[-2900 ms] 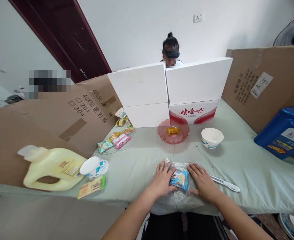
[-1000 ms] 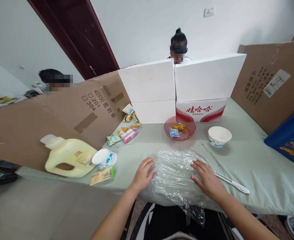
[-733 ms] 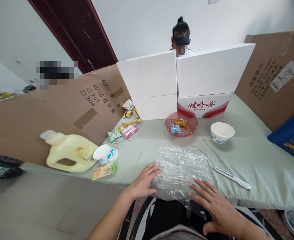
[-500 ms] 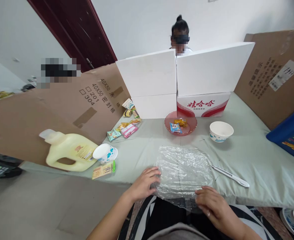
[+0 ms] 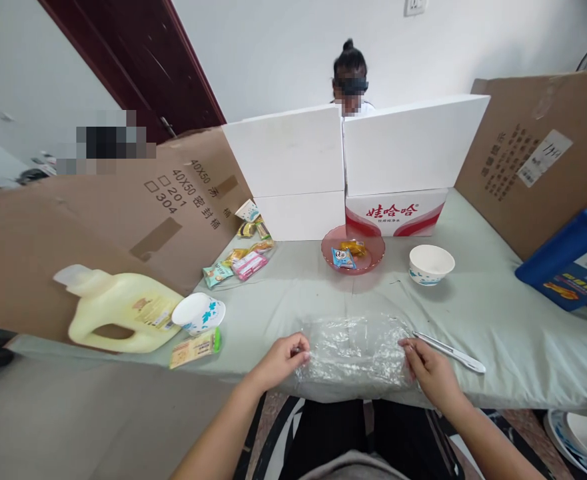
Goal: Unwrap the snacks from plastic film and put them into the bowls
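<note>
A crinkled sheet of clear plastic film (image 5: 356, 350), perhaps a bag, lies at the table's front edge. My left hand (image 5: 282, 360) pinches its left side between thumb and fingers. On the opposite side, my right hand (image 5: 429, 370) has its fingers closed on the film's right edge. A white utility knife (image 5: 450, 352) lies just beyond the right hand, apart from it. Farther back stand a pink glass dish (image 5: 353, 261) with two wrapped snacks (image 5: 344, 257) in it and a white paper bowl (image 5: 432, 265) with a blue pattern.
At the left, a pale yellow jug (image 5: 123, 313) lies beside a tipped paper bowl (image 5: 199, 312) and a snack packet (image 5: 195, 348). Several wrapped snacks (image 5: 249, 265) sit by the cardboard. A blue bottle (image 5: 568, 260) leans at the right. White boxes (image 5: 393, 150) wall off the back; a person sits behind.
My right hand has moved up and right to the film's right edge, and the left fingers have closed on its left side. The film is now spread flatter, its far edge nearer me.
</note>
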Demonstrator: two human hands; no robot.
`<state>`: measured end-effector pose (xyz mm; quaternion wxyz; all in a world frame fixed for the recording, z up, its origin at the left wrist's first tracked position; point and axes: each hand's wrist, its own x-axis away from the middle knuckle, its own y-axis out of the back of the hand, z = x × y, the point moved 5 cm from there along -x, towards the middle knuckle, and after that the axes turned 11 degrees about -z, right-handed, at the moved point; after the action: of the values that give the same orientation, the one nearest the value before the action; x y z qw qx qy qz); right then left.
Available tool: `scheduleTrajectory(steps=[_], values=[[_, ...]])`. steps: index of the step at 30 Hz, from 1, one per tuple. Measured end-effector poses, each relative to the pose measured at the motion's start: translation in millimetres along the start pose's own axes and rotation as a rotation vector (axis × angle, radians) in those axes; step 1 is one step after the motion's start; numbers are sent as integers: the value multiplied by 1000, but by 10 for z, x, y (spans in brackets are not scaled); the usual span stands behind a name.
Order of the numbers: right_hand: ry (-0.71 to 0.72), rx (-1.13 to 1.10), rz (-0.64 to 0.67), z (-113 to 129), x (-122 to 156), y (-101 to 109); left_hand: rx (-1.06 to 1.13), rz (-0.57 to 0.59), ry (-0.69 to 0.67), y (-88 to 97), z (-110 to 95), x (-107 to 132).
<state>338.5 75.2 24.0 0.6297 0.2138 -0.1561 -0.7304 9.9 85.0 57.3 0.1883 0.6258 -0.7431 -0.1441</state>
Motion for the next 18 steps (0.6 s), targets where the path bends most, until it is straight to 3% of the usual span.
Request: scheduleTrajectory(steps=[4,7,13,18], values=[[147,304,-171,32,-283,-48,30,-196,3,-30,141,-279],[209,499,-197,5,-403,-137,-25,-349,30,-36,299,-398],[228,653,-180,-73,-410,-273,-179,-585,29,-68,483,-390],[206,761,-187,-55,-408,-255,-217,-678,14,-65,412,-360]])
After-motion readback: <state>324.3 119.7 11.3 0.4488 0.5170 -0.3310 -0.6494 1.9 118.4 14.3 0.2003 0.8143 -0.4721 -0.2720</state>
